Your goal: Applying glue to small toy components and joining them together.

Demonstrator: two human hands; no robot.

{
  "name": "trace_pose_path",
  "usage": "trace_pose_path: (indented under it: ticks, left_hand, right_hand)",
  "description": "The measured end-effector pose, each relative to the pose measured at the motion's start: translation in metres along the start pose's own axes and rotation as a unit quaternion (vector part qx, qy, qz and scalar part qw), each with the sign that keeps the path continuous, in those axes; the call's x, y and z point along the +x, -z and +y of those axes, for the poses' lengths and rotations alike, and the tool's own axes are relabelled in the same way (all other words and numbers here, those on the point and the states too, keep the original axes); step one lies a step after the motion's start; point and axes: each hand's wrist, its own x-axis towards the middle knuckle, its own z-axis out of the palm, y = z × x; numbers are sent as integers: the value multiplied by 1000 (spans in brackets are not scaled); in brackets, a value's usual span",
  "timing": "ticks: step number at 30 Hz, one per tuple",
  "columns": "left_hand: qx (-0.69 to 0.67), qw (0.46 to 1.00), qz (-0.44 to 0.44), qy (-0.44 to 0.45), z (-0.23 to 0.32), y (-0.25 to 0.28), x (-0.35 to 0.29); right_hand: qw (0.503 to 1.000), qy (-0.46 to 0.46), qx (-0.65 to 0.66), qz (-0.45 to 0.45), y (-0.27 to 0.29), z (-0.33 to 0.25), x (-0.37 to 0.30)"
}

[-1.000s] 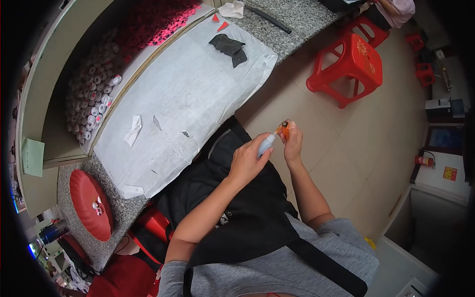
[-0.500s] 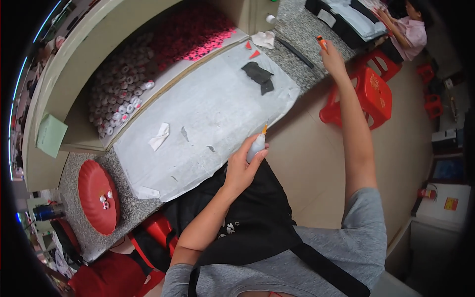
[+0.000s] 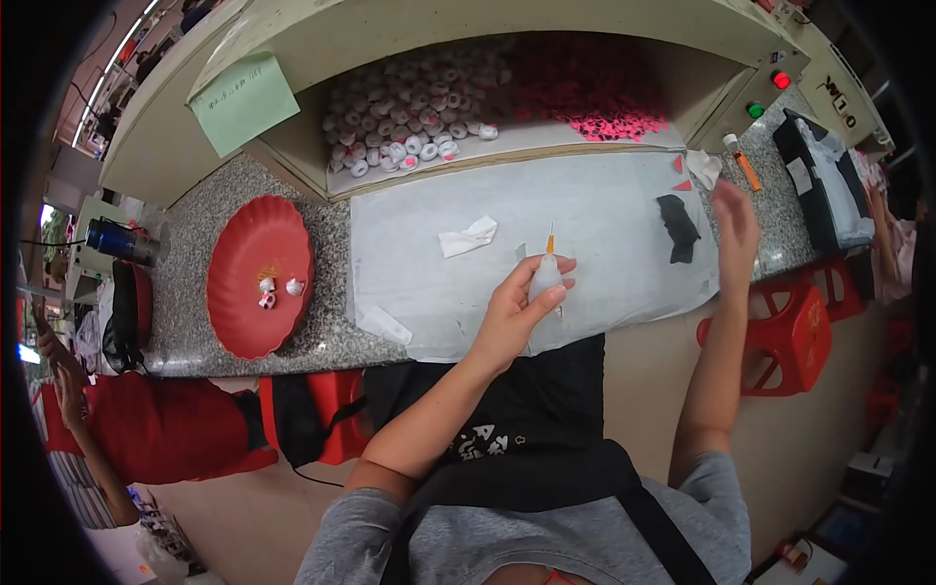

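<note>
Above the near part of a white sheet [image 3: 419, 210], my left hand [image 3: 517, 302] is closed around a small white squeeze bottle [image 3: 548, 278]. Its thin orange needle tip points away from me. My right hand [image 3: 737, 229] is at the sheet's right edge, loosely curled and slightly blurred, with nothing visible in it. Close to its fingertips are a crumpled white tissue [image 3: 704, 168] and small red triangles [image 3: 682, 185]. A ragged black piece [image 3: 677, 229] lies on the sheet to its left. Just beyond the hand, an orange stick-shaped object [image 3: 747, 170] rests on the counter.
White ring-shaped pieces [image 3: 409, 146] and pink pieces [image 3: 614, 125] fill the shelf behind the sheet. A red scalloped dish [image 3: 234, 292] holds a few small white pieces. At right stand a black bin [image 3: 819, 195] and red stools [image 3: 804, 336]. People sit on both sides.
My right hand has let go of the orange object and drawn back toward the sheet. The left hand still holds the bottle. The view has turned toward the shelf.
</note>
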Motion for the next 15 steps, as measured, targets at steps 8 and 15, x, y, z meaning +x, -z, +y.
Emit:
trace_pose_path:
  ticks: [8,15]
  left_hand:
    - [45,996,-26,-74,1,8,-6]
    - [-174,911,-231,-295,111,1,-77]
  right_hand:
    - [901,-166,336,-216,-118,-62,-119]
    - [911,-235,284,-184,-113,-65,-124]
